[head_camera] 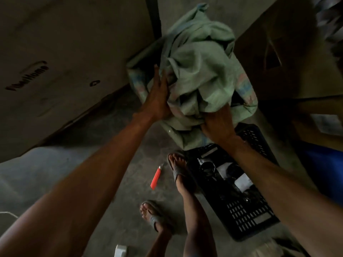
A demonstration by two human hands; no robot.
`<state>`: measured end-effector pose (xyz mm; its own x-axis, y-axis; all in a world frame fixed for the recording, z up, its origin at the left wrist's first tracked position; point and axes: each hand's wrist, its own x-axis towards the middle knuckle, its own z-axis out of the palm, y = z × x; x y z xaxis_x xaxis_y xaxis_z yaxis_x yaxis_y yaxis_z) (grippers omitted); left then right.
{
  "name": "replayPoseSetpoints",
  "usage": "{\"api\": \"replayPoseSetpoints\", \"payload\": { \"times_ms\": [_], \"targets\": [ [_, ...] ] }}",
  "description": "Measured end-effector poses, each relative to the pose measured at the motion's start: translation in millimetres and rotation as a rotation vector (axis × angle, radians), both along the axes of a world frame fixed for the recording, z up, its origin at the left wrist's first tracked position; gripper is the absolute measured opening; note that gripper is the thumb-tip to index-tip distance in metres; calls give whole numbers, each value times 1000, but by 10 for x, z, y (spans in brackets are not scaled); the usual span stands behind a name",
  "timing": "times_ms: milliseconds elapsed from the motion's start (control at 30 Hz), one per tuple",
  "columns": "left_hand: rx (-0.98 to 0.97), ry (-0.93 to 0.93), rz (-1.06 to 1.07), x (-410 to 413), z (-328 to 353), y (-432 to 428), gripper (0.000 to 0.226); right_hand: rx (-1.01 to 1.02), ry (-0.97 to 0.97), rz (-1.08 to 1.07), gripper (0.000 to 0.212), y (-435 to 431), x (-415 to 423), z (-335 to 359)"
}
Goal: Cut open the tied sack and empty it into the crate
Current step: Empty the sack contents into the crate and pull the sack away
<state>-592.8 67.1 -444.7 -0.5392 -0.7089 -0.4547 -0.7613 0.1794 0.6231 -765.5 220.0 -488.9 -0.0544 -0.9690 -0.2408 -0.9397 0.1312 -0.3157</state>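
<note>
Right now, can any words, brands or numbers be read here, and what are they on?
On the large carton at left: a dark printed word, blurred; only its end, perhaps "Home", shows.
On the sack: faded pink and blue print, unreadable.
On the white labels in the crate: too dark to read.
On the white sticker of the right-hand box: blurred, unreadable.

The grey concrete floor (pixel 111 191) bears a black crate (pixel 246 217). A sandalled foot (pixel 181 171) stands just left of the crate. A red cutter (pixel 155 178) lies further left.
</note>
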Motion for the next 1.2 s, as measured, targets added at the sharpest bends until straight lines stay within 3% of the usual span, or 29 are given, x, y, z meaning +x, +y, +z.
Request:
{"api": "replayPoseSetpoints", "payload": {
  "times_ms": [67,133,233,300,367,433,500,600,667,800,933,1067,1200],
  "targets": [
    [-51,42,45,-40,-59,48,115,-43,7,37,56,23,-43,-102],
    [-226,-15,131,-114,-82,119,93,-77,51,28,52,-13,-55,-170],
    [-401,-214,40,-205,-226,222,78,69,-53,8,69,-83,-93,-348],
    [-311,-321,-132,-208,-387,312,85,306,-177,-101,96,-109,-127,-425],
    [-202,-387,-221,-165,-544,394,97,431,-330,-298,104,-130,-147,-433],
    [-129,-415,-242,-147,-635,411,102,324,-526,-593,104,-196,-114,-368],
    [-89,-431,-254,-192,-666,371,101,108,-551,-782,112,-231,-47,-301],
    [-85,-504,-335,-311,-746,237,95,-77,-316,-654,108,-191,52,-273],
    [-88,-527,-395,-383,-833,129,88,-55,-179,-447,94,-206,41,-354],
    [-26,-562,-510,-398,-1052,-28,72,518,-26,-193,83,-330,-112,-546],
    [-69,-412,-431,-203,-967,112,62,744,1,-183,75,-370,-139,-444],
    [-229,-136,-179,90,-407,533,70,609,126,-195,60,-258,30,79],
    [-198,-132,-24,632,148,1102,65,439,77,-218,43,-17,346,803]
  ]
}}
